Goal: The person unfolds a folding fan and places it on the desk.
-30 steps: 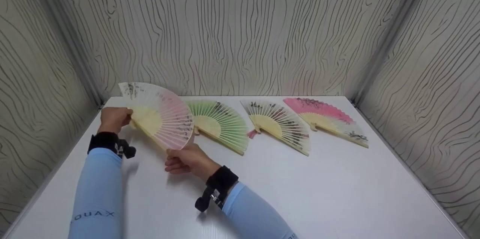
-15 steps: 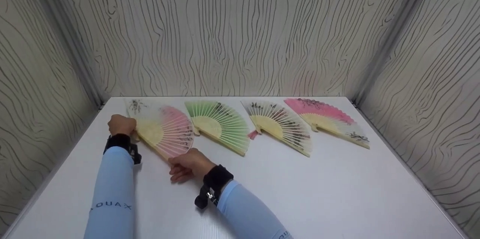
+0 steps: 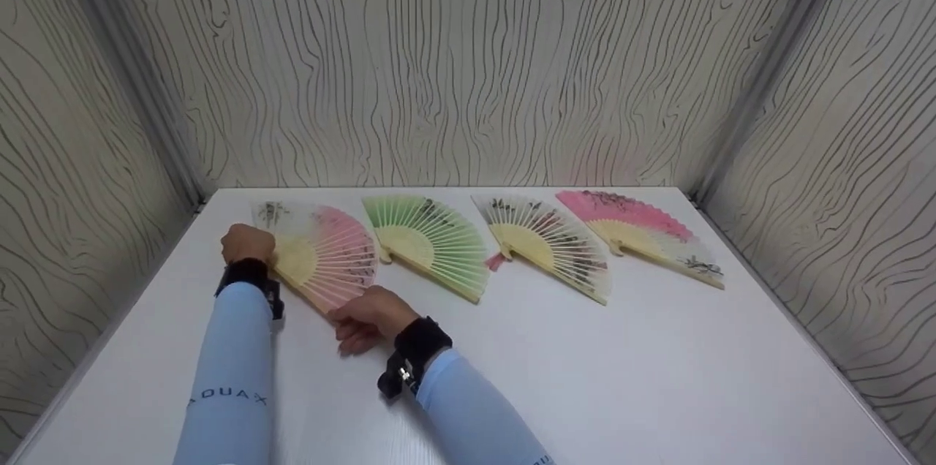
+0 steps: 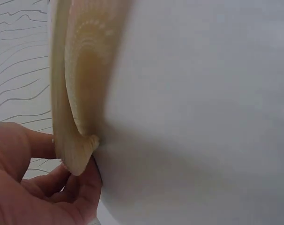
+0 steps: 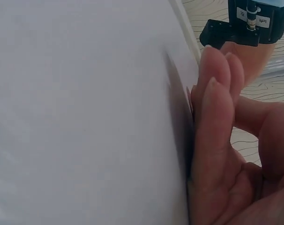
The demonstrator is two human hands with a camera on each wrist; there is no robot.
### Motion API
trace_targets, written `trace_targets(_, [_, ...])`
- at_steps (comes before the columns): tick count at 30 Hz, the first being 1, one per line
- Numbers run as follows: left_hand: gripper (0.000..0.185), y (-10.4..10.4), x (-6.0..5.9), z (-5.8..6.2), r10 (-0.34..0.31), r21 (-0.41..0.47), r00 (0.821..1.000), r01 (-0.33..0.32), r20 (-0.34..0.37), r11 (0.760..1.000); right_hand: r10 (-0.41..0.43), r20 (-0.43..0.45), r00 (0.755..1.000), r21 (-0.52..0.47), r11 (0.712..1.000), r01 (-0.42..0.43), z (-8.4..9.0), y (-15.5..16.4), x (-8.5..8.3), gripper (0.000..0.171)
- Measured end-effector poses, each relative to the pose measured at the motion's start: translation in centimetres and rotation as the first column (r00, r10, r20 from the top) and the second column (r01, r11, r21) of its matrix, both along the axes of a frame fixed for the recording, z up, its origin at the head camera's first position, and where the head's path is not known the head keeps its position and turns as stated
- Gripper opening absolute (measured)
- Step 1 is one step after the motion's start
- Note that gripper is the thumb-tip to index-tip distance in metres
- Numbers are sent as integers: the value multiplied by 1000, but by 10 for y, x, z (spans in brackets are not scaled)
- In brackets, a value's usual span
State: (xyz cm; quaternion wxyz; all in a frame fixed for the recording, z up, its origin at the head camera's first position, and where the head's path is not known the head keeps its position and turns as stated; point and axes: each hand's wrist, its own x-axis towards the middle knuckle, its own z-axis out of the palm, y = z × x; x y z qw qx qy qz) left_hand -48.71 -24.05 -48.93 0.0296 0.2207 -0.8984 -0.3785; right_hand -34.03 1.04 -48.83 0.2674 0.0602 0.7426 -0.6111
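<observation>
A spread folding fan, white fading to pink with pale wooden ribs, lies at the left end of a row of fans on the white table. My left hand pinches its pivot end; in the left wrist view the thumb and fingers of that hand are on either side of the wooden end. At the near tip of the fan's outer stick, my right hand pinches the edge. The right wrist view shows the right fingers low against the table, with the fan mostly hidden.
To the right lie a green fan, a white fan with dark print and a pink tassel, and a pink-and-white fan, all spread. Wood-grain patterned walls enclose the back and sides of the white table.
Both hands have lowered the pink-and-white fan at the left from a raised tilt down to the table. It has shifted slightly toward me, and the left hand has moved right.
</observation>
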Motion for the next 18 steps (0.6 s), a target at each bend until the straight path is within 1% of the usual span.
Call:
trace_targets(3, [31, -4, 3, -3, -2, 1, 1000, 2, -15, 1000, 6, -30, 1000, -2, 1000, -6, -1, -3, 1, 30])
trace_targets(7, [37, -11, 7, -6, 18, 18, 1000, -18, -18, 1000, 24, -63, 998, -5, 1000, -24, -3, -7, 2, 28])
trace_targets(10, [41, -8, 7, -5, 44, 19, 999, -44, -14, 999, 36, -79, 996, -12, 999, -37, -5, -6, 2, 27])
trace_targets(11, [43, -6, 7, -5, 58, 20, 998, -58, -3, 998, 47, -79, 996, -18, 999, -48, -6, -5, 2, 27])
trace_targets(13, [50, 0, 6, -3, 93, 18, 996, -93, 19, 995, 92, -70, 993, -29, 995, -94, -7, 1, -1, 28])
trace_targets(15, [57, 9, 5, 2, 129, 26, 991, -129, 25, 991, 170, -60, 984, -26, 985, -171, -6, 11, -6, 30])
trace_targets(17, [60, 20, 6, 8, 145, 38, 989, -145, -3, 989, 273, -60, 960, 15, 962, -273, -4, 27, -12, 34])
trace_targets(18, [60, 27, 7, 13, 143, 48, 989, -141, -42, 989, 322, -70, 944, 49, 946, -319, 0, 38, -14, 35])
